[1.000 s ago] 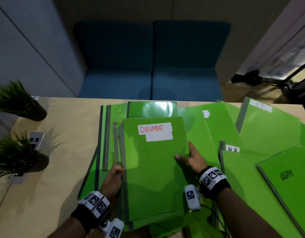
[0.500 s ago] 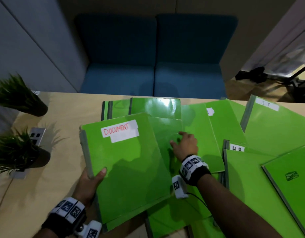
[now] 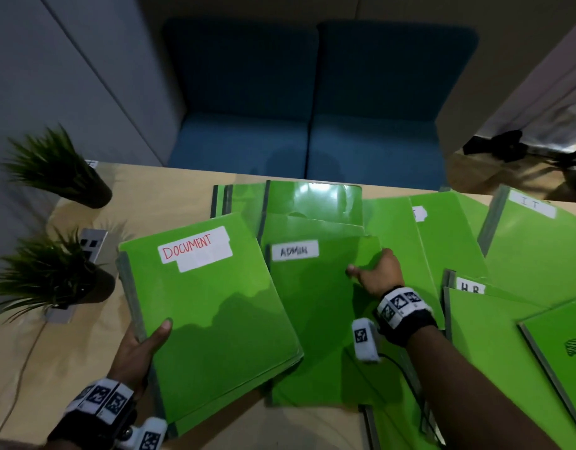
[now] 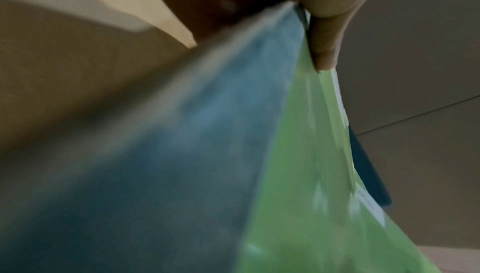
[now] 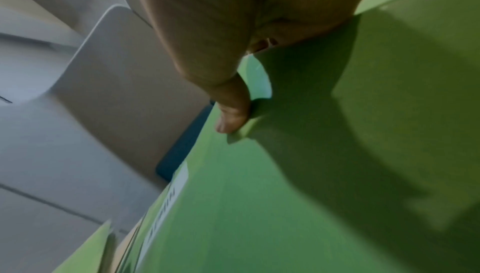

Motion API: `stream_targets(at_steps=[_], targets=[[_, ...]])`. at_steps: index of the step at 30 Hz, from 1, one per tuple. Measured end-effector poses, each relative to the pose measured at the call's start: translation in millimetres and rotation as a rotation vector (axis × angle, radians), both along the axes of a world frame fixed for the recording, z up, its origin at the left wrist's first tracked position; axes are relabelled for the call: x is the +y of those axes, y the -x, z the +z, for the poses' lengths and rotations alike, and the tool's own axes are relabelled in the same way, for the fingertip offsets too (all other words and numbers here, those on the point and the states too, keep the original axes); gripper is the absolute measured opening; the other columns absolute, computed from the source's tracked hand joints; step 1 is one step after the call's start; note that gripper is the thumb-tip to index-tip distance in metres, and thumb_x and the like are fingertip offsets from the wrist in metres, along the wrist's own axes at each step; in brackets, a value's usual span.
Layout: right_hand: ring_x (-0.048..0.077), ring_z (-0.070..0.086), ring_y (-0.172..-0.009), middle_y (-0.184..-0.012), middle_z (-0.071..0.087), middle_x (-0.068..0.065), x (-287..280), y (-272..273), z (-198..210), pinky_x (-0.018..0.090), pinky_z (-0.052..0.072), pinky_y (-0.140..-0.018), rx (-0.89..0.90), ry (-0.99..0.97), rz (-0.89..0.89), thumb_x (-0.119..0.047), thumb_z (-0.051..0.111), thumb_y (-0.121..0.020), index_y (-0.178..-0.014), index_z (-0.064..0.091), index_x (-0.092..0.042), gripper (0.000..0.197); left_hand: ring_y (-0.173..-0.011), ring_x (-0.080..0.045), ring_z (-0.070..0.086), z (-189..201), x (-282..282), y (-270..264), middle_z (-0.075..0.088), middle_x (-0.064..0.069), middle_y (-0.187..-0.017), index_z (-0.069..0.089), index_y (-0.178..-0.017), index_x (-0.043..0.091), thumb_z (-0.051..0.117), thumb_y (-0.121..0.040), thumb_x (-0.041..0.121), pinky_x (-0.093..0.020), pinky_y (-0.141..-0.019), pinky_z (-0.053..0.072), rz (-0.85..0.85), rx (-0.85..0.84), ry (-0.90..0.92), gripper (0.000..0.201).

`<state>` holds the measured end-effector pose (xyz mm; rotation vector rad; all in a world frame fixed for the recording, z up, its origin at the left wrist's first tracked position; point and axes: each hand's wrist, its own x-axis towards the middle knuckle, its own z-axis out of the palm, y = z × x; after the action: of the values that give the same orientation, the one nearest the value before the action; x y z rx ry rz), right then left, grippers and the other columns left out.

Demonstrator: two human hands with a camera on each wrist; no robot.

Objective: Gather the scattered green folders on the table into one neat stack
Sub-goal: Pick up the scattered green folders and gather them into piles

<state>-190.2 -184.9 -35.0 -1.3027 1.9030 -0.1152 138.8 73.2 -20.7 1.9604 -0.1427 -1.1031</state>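
Note:
My left hand [image 3: 147, 342] grips the spine edge of a small bundle of green folders, thumb on top; the top one is labelled DOCUMENT [image 3: 212, 313] and the bundle is lifted and tilted left. The left wrist view shows the thumb [image 4: 324, 37] on the folder cover [image 4: 311, 174]. My right hand [image 3: 376, 274] pinches the right edge of the folder labelled ADMIN [image 3: 315, 306], thumb on its cover; the right wrist view shows that thumb [image 5: 231, 109] on the green cover [image 5: 285, 195]. More green folders lie scattered: two at the back [image 3: 312, 196], the IT folder [image 3: 533, 241], the HR folder [image 3: 468, 287].
Two potted plants [image 3: 56, 167] [image 3: 43, 271] and a grey socket box [image 3: 91, 245] stand on the wooden table [image 3: 69, 352] at the left. A blue sofa [image 3: 312, 125] lies beyond the far edge. A folder with a black doodle [image 3: 565, 345] lies at the right.
My left hand has swung the DOCUMENT bundle left, uncovering the ADMIN folder. My right hand has left the DOCUMENT cover and taken the ADMIN folder's right edge.

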Motion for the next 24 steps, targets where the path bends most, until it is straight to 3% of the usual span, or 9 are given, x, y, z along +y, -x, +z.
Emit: stream_targets(at_steps=[3,5,7,9,11,13,16,19,24], targets=[[0.038,0.059,-0.108,-0.129,0.052,0.022,-17.8,-12.6,2.6,0.041,0.055,-0.081,-0.037,-0.015,-0.085,-0.03,0.083,-0.076,-0.137,0.034,0.005,0.085,-0.121,-0.037,0.05,-0.2,7.2,-6.9,0.057,-0.012,-0.124,0.045,-0.126,0.025,0.066,-0.082,0.028,-0.053,-0.099,0.038,-0.007,0.001,0.032,0.049],[0.041,0.055,-0.116,-0.137,0.045,0.024,-21.3,-23.2,-0.6,0.05,0.053,-0.091,0.039,-0.039,-0.064,-0.038,0.081,-0.075,-0.138,0.033,0.003,0.09,-0.113,-0.035,0.055,1.3,8.1,-5.7,0.06,-0.012,-0.115,0.048,-0.117,0.026,0.066,-0.081,0.025,-0.049,-0.094,0.042,-0.003,0.0,0.053,0.04],[0.04,0.038,-0.134,-0.147,0.032,0.024,-18.4,-29.0,-7.2,0.051,0.04,-0.107,0.195,-0.07,0.013,-0.048,0.076,-0.078,-0.143,0.028,0.003,0.095,-0.114,-0.033,0.051,-0.8,9.8,-2.1,0.056,-0.015,-0.121,0.045,-0.124,0.022,0.065,-0.083,0.025,-0.049,-0.095,0.039,0.009,-0.02,0.042,0.046],[0.038,0.028,-0.14,-0.151,0.027,0.023,-13.4,-35.3,-8.6,0.047,0.032,-0.112,0.266,-0.062,0.04,-0.053,0.075,-0.078,-0.145,0.024,0.002,0.1,-0.122,-0.036,0.046,-3.0,9.6,1.4,0.049,-0.019,-0.135,0.037,-0.137,0.016,0.067,-0.082,0.03,-0.054,-0.101,0.033,0.021,-0.035,0.039,0.064],[0.036,0.03,-0.14,-0.15,0.029,0.021,-12.0,-39.4,-10.6,0.046,0.032,-0.112,0.251,-0.055,0.009,-0.05,0.079,-0.075,-0.145,0.024,0.001,0.102,-0.119,-0.033,0.046,-5.1,9.6,2.9,0.049,-0.017,-0.132,0.034,-0.14,0.013,0.065,-0.085,0.027,-0.053,-0.102,0.032,0.035,-0.011,0.034,0.065],[0.037,0.037,-0.136,-0.146,0.036,0.019,-14.5,-40.1,-15.8,0.046,0.038,-0.111,0.163,-0.059,-0.07,-0.041,0.086,-0.069,-0.142,0.028,-0.002,0.102,-0.104,-0.024,0.051,-3.3,7.6,7.5,0.055,-0.01,-0.113,0.042,-0.13,0.017,0.062,-0.088,0.018,-0.043,-0.093,0.038,0.041,0.036,0.061,0.047],[0.039,0.06,-0.112,-0.126,0.057,0.019,-16.8,-34.0,-18.9,0.051,0.055,-0.091,0.044,-0.054,-0.178,-0.032,0.093,-0.058,-0.13,0.035,-0.006,0.096,-0.092,-0.025,0.06,-1.4,4.1,11.2,0.063,-0.003,-0.094,0.053,-0.107,0.023,0.062,-0.087,0.015,-0.037,-0.084,0.044,0.027,0.062,0.064,0.023],[0.04,0.067,-0.094,-0.117,0.061,0.02,-15.3,-25.8,-9.6,0.05,0.06,-0.077,-0.039,-0.041,-0.177,-0.021,0.088,-0.069,-0.135,0.032,-0.008,0.087,-0.082,-0.021,0.059,-3.4,0.0,13.0,0.062,-0.001,-0.088,0.054,-0.092,0.028,0.062,-0.088,0.014,-0.037,-0.083,0.044,0.035,0.057,0.065,0.017],[0.039,0.059,-0.113,-0.125,0.055,0.014,-14.8,-18.6,-1.3,0.05,0.053,-0.095,-0.122,0.008,-0.072,-0.013,0.084,-0.074,-0.144,0.032,-0.006,0.088,-0.104,-0.026,0.052,-6.8,-1.8,15.9,0.058,-0.004,-0.102,0.046,-0.115,0.024,0.064,-0.087,0.02,-0.048,-0.093,0.039,0.032,0.038,0.045,0.034]])
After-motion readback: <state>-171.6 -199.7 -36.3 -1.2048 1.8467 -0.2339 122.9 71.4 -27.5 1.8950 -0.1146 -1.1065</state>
